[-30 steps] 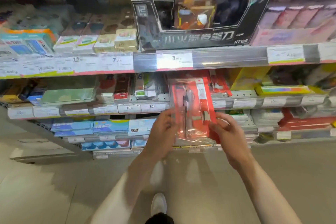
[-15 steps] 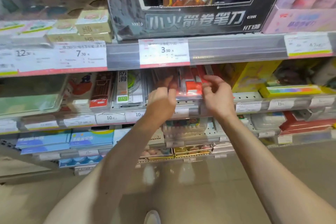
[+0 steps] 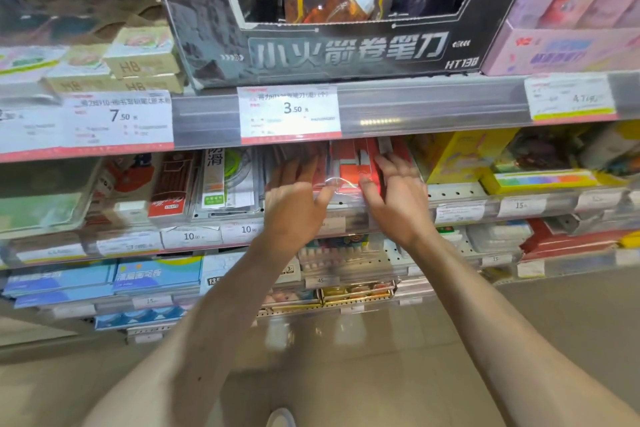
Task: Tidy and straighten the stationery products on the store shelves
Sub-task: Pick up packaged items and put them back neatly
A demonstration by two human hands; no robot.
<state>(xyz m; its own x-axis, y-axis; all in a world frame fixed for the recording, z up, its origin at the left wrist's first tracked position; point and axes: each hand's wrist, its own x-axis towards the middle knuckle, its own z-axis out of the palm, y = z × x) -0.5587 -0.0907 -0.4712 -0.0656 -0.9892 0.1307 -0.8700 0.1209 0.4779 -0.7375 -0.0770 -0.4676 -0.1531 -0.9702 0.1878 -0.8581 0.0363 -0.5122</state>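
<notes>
Both hands were at the second shelf, pressed to a red pack [image 3: 349, 170] in clear plastic that lay in its row under the 3.50 tag [image 3: 290, 113]. The left hand [image 3: 294, 194] lay flat against the pack's left edge, fingers spread and loose, thumb reaching across the clear front. The right hand [image 3: 394, 191] met the pack's right edge, fingers stretched forward along it; whether they pinched the plastic or only pushed it could not be told through the blur.

A second earlier the pack had been held upright in the air, well out from the shelves and lower, a hand gripping each side. Half a second earlier it was already in the row with the hands on it; since then the view had come closer and the hands had settled a little flatter. The black box [image 3: 332, 52] above and the yellow box [image 3: 457, 156] to the right stood as before.
</notes>
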